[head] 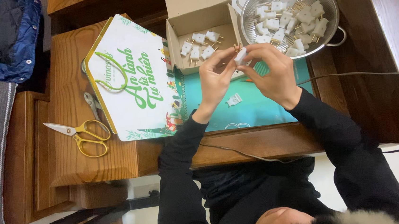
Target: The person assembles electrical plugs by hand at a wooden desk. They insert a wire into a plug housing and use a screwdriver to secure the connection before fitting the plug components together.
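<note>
Hemmed between cardboard box (201, 29) and colander (291, 12) — left hand (216, 80), right hand (270, 71) both pinched on white plug (240, 56).

Both arms, in black sleeves, extend forward with forearms converging. The left hand (216, 80) and right hand (272, 70) are raised side by side, nearly touching. Fingers of both hands are curled inward, their fingertips (231, 53) pinched together at one shared point.
</note>
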